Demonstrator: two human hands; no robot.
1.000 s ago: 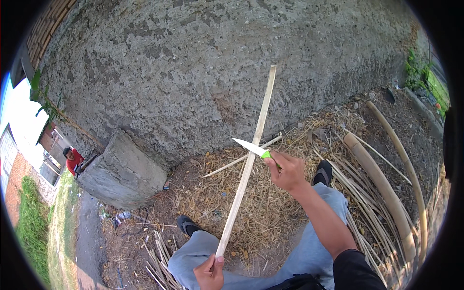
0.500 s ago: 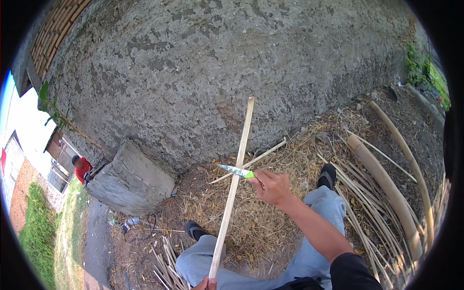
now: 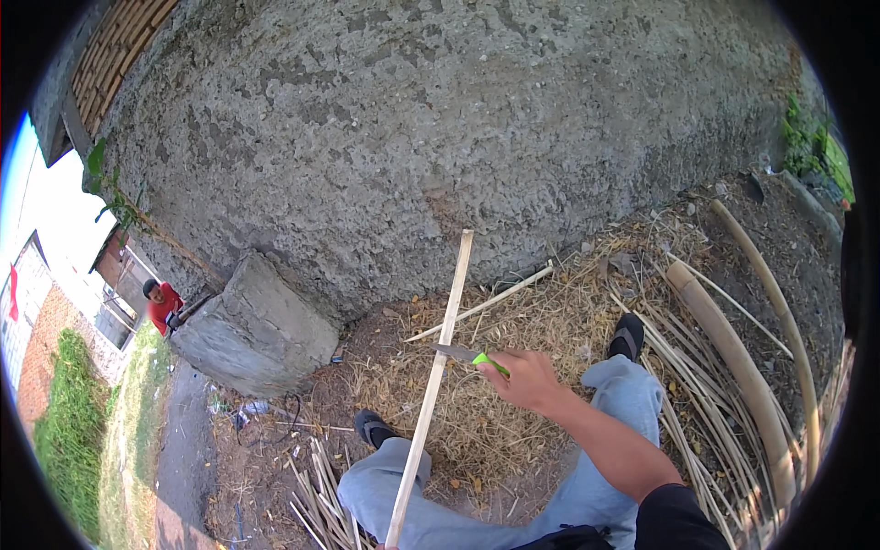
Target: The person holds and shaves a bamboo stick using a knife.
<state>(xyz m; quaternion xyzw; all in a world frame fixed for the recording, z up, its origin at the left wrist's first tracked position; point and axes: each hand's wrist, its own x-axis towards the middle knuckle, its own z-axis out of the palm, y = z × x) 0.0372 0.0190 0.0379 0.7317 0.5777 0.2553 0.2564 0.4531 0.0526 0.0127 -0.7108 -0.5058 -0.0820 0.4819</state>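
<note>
A long, pale split-bamboo strip slants up from the lower edge between my legs, its far end in front of the wall. My right hand is closed round the bright green handle of a small knife. The knife's blade points left and lies across the strip, about midway along its visible length; whether the edge bites into the wood cannot be made out. My left hand is out of the picture, below the lower edge where the strip runs off.
Straw-like shavings cover the ground between my feet. Thin bamboo strips lie at left, with more strips and thick bamboo pieces at right. Ahead rise a rough wall and a concrete block; a person in red is behind it.
The bamboo strip has slid down toward me, and my left hand has dropped out of view with it. My right hand and the knife are slightly lower, the blade turned and less shiny.
</note>
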